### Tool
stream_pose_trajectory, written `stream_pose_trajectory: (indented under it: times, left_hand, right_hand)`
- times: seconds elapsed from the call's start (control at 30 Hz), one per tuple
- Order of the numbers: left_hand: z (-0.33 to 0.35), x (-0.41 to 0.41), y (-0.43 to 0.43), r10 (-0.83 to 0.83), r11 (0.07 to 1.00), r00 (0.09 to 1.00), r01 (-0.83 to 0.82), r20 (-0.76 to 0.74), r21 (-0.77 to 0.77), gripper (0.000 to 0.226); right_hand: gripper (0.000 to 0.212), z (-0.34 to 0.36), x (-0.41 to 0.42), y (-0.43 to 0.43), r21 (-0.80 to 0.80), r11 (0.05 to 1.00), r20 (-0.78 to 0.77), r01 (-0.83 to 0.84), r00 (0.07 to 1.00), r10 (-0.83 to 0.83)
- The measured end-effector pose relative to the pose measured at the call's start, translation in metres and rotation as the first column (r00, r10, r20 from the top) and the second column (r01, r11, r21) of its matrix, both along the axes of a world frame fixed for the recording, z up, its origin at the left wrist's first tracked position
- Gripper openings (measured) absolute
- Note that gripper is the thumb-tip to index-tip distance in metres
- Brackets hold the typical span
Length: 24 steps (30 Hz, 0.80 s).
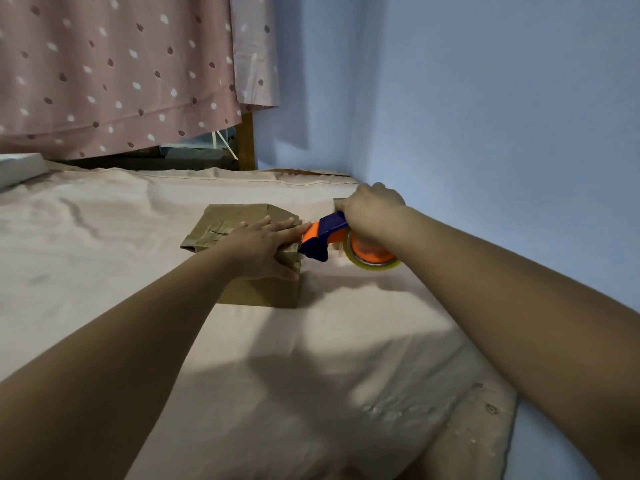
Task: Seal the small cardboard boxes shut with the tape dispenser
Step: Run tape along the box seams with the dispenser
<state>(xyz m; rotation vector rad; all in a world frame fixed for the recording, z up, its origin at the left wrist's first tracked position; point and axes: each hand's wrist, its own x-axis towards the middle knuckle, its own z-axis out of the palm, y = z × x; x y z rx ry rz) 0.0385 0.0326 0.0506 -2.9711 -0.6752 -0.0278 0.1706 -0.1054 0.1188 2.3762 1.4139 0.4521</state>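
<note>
The small cardboard box [221, 226] sits on the bed [121, 237], mid-sheet and not far from the blue wall [485, 116], its top flaps folded down. The left hand [263, 244] lies flat on the lid, grip apart, fingers straight and pressing. At the box's right top edge the tape dispenser [323, 237] has its blue mouth touching the cardboard. The right hand [370, 213] has its grip clamped round the handle, and the tape roll [372, 258] hangs just below it. To my eye a strip is being laid at that edge. The next move would need the flaps pinned down, the mouth held low along the seam, and the left fingers out of its path.
</note>
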Motion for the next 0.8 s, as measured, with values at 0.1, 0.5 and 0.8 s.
stream_pose_trajectory:
  times: [0.1,0.5,0.8]
  left_hand:
    - [0.000,-0.002,-0.004,-0.006,1.000,1.000,0.006,0.027,0.011,0.089]
    - [0.002,-0.006,-0.016,0.013,1.000,0.999,-0.014,0.045,0.020,0.085]
    - [-0.001,-0.007,-0.014,-0.032,0.999,0.998,0.030,0.063,0.037,0.083]
  right_hand:
    - [0.044,0.010,-0.008,0.007,-0.023,1.000,0.043,0.015,0.999,-0.015]
    - [0.043,0.030,-0.021,0.018,-0.121,0.992,0.077,0.025,0.997,-0.016]
    - [0.042,0.039,-0.033,0.027,-0.130,0.986,0.104,0.100,0.991,-0.086]
